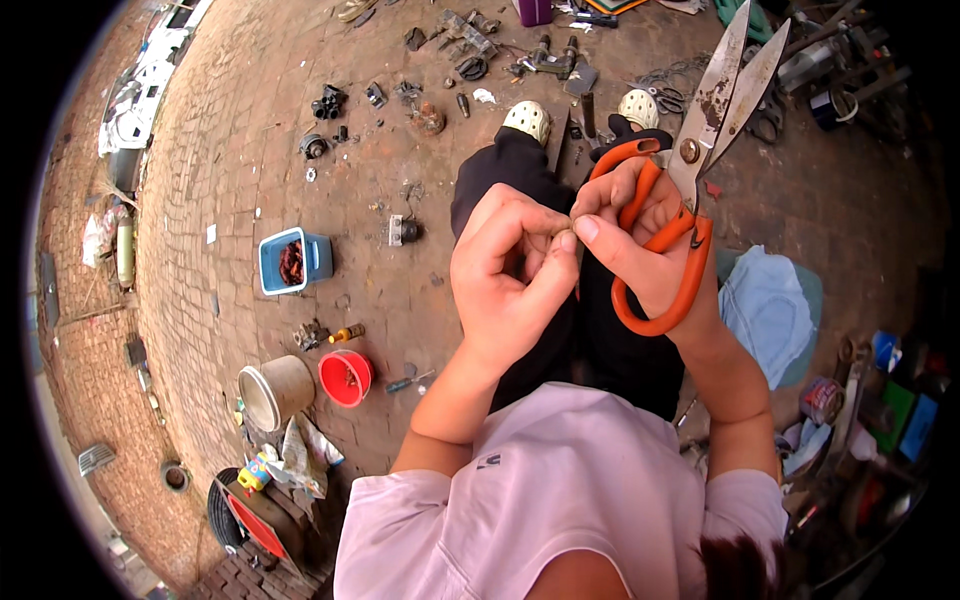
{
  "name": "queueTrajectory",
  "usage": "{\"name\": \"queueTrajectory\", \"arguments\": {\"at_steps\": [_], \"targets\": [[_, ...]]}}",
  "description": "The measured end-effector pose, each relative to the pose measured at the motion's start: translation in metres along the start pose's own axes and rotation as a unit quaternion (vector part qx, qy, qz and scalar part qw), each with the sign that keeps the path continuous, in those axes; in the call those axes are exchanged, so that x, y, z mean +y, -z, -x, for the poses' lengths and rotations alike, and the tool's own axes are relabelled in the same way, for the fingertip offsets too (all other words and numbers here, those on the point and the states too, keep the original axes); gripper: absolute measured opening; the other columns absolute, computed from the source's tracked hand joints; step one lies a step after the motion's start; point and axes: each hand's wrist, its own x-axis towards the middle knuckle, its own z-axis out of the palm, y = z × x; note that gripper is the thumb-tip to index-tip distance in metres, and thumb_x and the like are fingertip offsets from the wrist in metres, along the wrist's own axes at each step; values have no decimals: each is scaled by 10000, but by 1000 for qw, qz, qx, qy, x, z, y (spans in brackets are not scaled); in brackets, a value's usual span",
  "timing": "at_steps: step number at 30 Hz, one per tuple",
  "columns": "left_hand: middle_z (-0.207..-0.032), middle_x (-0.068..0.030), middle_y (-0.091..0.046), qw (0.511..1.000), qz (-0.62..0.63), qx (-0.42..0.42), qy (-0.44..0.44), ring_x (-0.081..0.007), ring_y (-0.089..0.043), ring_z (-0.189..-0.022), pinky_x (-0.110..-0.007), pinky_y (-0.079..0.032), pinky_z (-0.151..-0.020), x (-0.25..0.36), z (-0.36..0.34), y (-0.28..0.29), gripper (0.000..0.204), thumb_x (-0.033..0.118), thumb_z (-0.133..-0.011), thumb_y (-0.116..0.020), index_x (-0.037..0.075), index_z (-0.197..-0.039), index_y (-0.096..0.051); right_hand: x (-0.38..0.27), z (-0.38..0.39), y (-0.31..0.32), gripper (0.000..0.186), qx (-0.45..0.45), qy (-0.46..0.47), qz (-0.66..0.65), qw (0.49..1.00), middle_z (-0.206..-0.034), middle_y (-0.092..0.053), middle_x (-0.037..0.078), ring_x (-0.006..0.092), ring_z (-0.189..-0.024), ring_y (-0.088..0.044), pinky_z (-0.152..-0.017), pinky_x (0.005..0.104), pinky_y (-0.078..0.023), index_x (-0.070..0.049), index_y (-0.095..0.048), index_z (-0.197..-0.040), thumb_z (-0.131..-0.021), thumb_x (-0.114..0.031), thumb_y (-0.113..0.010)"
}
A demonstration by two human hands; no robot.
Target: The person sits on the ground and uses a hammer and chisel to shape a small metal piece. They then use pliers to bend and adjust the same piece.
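Large scissors (690,165) with orange handles and stained metal blades hang on my right hand (650,255), their handle loops around its fingers and thumb. The blades stand apart, tips pointing up and to the right, away from me. Thumb and fingertips of that same hand are pinched together. Facing it, my left hand (505,275) is closed in a pinch too, and the fingertips of both hands meet above my lap. Something tiny and brownish seems to sit between them; its kind is too small to make out.
Left of me stand a blue basin (268,268) with reddish-brown pieces, a red bucket (330,378) and a whitish bucket (290,385). Metal parts (470,40) lie scattered ahead on the brick floor (400,160). A light-blue cloth (768,310) and assorted tools lie to my right.
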Motion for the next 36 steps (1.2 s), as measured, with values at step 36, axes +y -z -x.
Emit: {"name": "queueTrajectory", "arguments": {"at_steps": [36], "targets": [[-760,-49,-571,987,-98,-1,-125,-117,-489,-620,-240,-373,-561,1,-8,11,190,-76,-637,-600,-7,-805,-658,-3,6,34,655,-28,262,586,766,-878,-492,133,329,-795,-518,-666,414,-451,17,-508,-966,-686,-485,-822]]}}
